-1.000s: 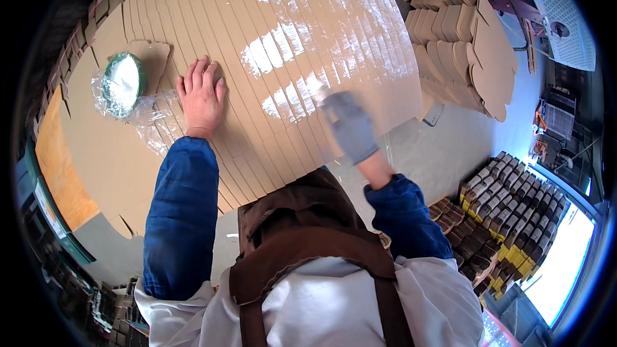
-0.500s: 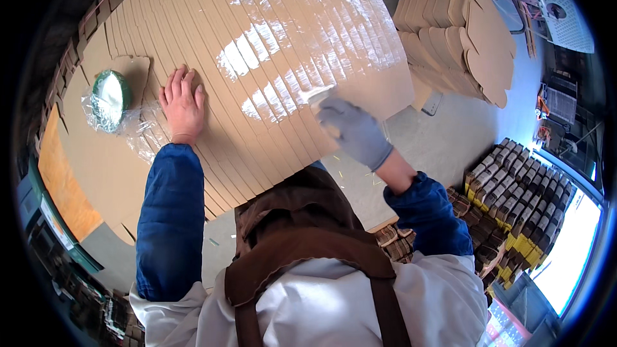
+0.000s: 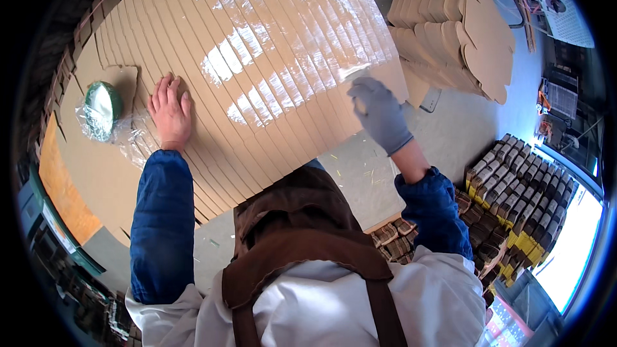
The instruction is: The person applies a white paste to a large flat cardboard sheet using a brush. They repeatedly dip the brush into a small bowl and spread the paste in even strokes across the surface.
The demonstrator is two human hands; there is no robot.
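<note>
- Two hands, well apart: left hand bare, flat on the overlapped cardboard sheets spread out in front; gloved right hand closed around a pale tool near their right edge.
- Risk, judged: sheets could slip out of line should the tool drag them sideways.
- Versus half a second ago: tool farther right; left hand unchanged.

At the left, an orange-brown wooden board is exposed as the supporting surface. Overlapping cardboard sheets are laid directly on it, by which the remainder is hidden. On the grey floor, small scraps, some yellowish, are found scattered below the sheets' near edge.
</note>
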